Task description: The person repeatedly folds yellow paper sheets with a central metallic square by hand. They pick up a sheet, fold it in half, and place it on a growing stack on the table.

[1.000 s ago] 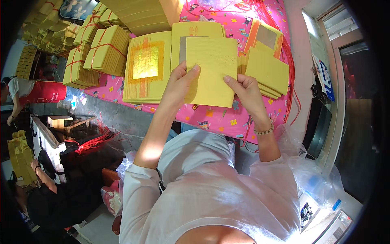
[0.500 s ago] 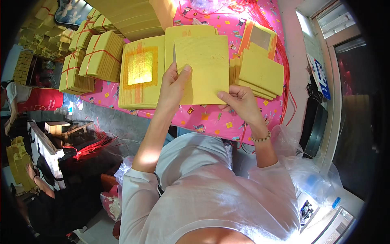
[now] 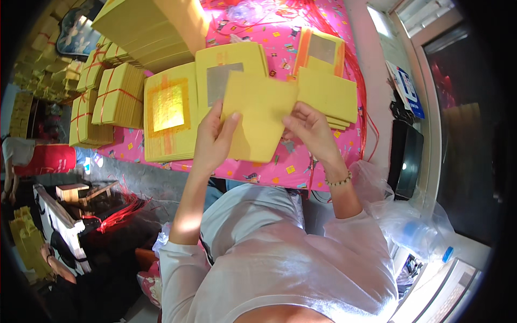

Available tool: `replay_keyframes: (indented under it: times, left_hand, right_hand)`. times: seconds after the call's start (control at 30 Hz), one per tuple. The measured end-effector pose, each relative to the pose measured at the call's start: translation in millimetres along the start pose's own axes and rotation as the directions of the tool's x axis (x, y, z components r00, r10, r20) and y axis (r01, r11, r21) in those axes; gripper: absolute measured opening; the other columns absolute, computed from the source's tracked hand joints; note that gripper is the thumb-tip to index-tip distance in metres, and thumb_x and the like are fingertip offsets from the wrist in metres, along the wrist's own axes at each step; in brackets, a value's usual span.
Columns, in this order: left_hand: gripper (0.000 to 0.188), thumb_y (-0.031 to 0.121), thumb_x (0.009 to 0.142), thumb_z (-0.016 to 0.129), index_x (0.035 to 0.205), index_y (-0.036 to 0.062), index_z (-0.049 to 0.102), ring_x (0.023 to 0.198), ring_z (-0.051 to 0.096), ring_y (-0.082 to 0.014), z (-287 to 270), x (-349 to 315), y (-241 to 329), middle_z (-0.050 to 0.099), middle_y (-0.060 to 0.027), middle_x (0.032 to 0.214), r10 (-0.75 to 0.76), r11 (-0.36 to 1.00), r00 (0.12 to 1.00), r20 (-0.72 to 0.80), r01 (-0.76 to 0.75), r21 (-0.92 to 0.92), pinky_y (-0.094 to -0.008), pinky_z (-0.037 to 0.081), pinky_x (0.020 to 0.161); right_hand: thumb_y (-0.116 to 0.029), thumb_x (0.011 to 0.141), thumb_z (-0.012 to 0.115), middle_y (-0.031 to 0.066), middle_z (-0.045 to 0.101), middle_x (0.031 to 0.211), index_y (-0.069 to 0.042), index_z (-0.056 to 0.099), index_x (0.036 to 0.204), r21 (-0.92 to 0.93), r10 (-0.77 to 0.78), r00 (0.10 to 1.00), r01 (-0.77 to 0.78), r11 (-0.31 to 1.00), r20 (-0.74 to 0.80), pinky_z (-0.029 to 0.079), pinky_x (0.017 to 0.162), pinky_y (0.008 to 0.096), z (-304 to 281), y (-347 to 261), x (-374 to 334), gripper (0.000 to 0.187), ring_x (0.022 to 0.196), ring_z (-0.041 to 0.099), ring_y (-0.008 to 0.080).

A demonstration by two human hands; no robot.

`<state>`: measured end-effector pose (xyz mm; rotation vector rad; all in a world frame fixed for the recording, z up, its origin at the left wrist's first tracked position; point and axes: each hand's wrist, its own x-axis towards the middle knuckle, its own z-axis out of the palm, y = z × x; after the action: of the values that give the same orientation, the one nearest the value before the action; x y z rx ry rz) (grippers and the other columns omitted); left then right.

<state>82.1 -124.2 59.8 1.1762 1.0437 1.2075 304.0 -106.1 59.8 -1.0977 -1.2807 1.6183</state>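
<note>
The left hand (image 3: 215, 135) grips the left edge of a yellow paper sheet (image 3: 257, 116), thumb in front; the right hand (image 3: 313, 132) pinches its right edge. The sheet is over the pink patterned counter (image 3: 346, 146), partly covering a silver-squared paper stack (image 3: 225, 82).

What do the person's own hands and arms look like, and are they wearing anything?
The left hand and right hand are bare, with no gloves. The right one has a beaded bracelet at its wrist; the left has none. Plain white sleeves end around the elbows.
</note>
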Motion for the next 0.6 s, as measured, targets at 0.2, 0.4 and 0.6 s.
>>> replay_keyframes:
  times: [0.2, 0.4, 0.6]
  left_hand:
    - [0.038, 0.011, 0.097, 0.052, 0.133, -0.0021, 0.047, 0.102, 0.055, -0.008, -2.1, -3.2, 14.7, 0.061, -0.0051, 0.112, -0.086, 0.981, 0.987, 0.138, 0.059, 0.186, -0.0259, 0.046, 0.086]
    - [0.035, 0.015, 0.095, 0.058, 0.126, 0.0014, 0.053, 0.095, 0.057, -0.0103, -8.7, 15.2, 29.3, 0.063, -0.0047, 0.104, -0.263, 0.888, 0.884, 0.386, 0.064, 0.456, -0.0254, 0.046, 0.084]
    - [0.036, 0.019, 0.09, 0.064, 0.121, 0.0033, 0.056, 0.103, 0.059, -0.0201, -2.0, 30.5, 17.8, 0.062, -0.0093, 0.11, 0.325, 0.78, 0.939, -0.117, -0.196, 0.594, -0.0342, 0.048, 0.089]
  right_hand:
    - [-0.014, 0.092, 0.066, 0.0019, 0.066, 0.089, 0.0, 0.058, 0.109, -0.057, 0.026, 0.999, -0.024, 0.998, 0.021, 0.049, 0.06, 0.0198, -14.6, -1.2, -3.8, 0.024, 0.072, 0.061, 0.0061]
    - [-0.006, 0.091, 0.064, 0.0049, 0.064, 0.103, 0.001, 0.053, 0.113, -0.13, -0.151, 0.981, 0.166, 0.977, 0.117, 0.049, 0.081, 0.0223, -25.9, -5.7, -16.7, 0.025, 0.094, 0.061, 0.0078]
    - [-0.002, 0.092, 0.059, 0.0096, 0.062, 0.109, 0.002, 0.046, 0.12, -0.214, -0.368, 0.852, 0.306, 0.927, -0.373, 0.047, 0.086, 0.0267, -53.3, -7.0, -4.3, 0.031, 0.1, 0.06, 0.0127]
